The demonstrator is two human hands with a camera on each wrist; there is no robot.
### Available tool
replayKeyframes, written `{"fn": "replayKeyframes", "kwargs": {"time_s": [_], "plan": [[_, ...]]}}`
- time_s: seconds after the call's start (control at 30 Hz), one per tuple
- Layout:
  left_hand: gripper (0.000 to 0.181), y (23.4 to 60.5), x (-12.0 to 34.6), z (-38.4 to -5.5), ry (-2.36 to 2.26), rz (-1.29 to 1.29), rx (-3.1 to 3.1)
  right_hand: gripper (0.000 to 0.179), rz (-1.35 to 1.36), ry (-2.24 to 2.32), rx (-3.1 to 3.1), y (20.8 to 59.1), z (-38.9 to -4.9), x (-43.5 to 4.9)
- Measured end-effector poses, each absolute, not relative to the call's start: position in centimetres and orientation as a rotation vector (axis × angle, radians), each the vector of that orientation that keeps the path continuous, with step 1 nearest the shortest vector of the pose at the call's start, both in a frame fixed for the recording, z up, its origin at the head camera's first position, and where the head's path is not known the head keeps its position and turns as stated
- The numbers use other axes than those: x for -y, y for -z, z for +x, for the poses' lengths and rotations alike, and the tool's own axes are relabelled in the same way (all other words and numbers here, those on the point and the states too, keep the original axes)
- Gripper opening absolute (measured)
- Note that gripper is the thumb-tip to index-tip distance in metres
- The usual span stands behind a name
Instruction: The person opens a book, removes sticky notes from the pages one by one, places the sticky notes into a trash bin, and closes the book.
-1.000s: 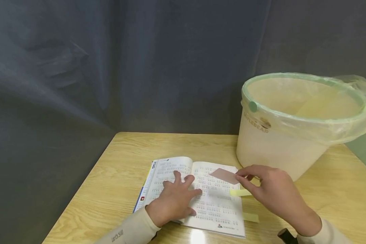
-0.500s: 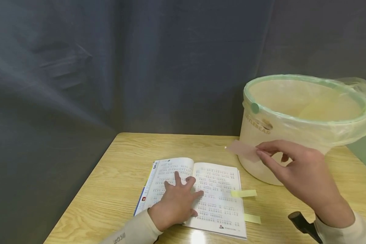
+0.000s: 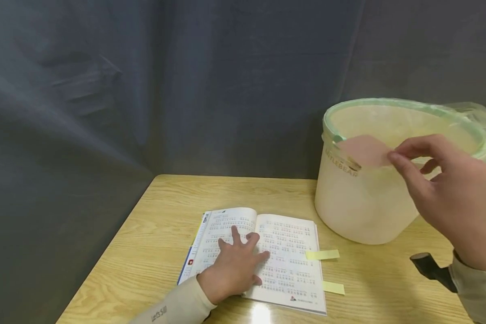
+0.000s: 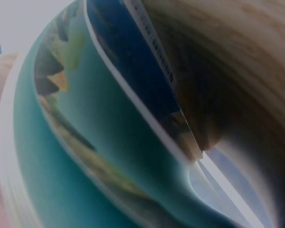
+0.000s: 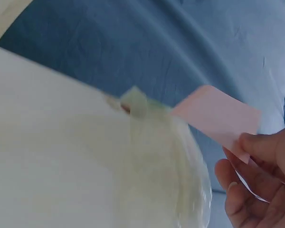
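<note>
An open book [image 3: 283, 270] with printed text lies on the table. My left hand [image 3: 235, 265] rests across its pages with the fingers spread. Between thumb and fingers, my right hand [image 3: 453, 189] pinches a pink slip of paper [image 3: 364, 150] by one end. In the head view the slip overlaps the front rim of a cream bin [image 3: 360, 211]. The right wrist view shows the pink slip [image 5: 221, 116] above the bin's liner edge [image 5: 156, 156]. Two yellow sticky strips [image 3: 323, 254] jut from the book's right edge. Seen very close in the left wrist view is the book's teal cover [image 4: 114, 142].
The bin has a green rim and a translucent plastic liner [image 3: 470, 110] folded over it, at the table's back right. A dark curtain [image 3: 243, 90] hangs behind the wooden table [image 3: 146, 243]. A black device [image 3: 433, 270] is attached at the right wrist.
My right hand has lifted the pink slip off the book's right page and carried it up and right to the bin's rim. The left hand stays on the book.
</note>
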State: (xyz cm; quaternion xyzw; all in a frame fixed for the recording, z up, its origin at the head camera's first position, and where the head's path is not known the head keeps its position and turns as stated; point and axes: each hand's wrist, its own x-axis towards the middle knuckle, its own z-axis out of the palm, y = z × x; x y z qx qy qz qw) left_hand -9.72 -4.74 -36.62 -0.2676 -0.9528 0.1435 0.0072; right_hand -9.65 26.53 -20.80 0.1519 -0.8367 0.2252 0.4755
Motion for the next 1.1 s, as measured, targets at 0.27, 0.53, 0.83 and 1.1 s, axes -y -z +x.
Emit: {"fn": "replayKeyframes", "kwargs": {"time_s": [0.27, 0.53, 0.83, 1.1], "plan": [[0.062, 36.7, 4.7, -9.8, -0.439, -0.851, 2.973, 0.022, 0.245, -0.705, 1.991, 19.7, -11.4, -28.7], [0.06, 36.7, 4.7, -9.8, -0.459, -0.852, 2.967, 0.033, 0.094, -0.545, 2.027, 18.8, -13.2, -30.3], [0.061, 36.7, 4.7, -9.9, -0.475, -0.853, 2.969, 0.018, -0.047, -0.701, 2.138, 19.2, -15.3, -32.1], [0.061, 36.7, 4.6, -9.9, -0.481, -0.857, 2.964, 0.029, 0.055, -0.941, 2.149, 19.7, -16.1, -33.5]]}}
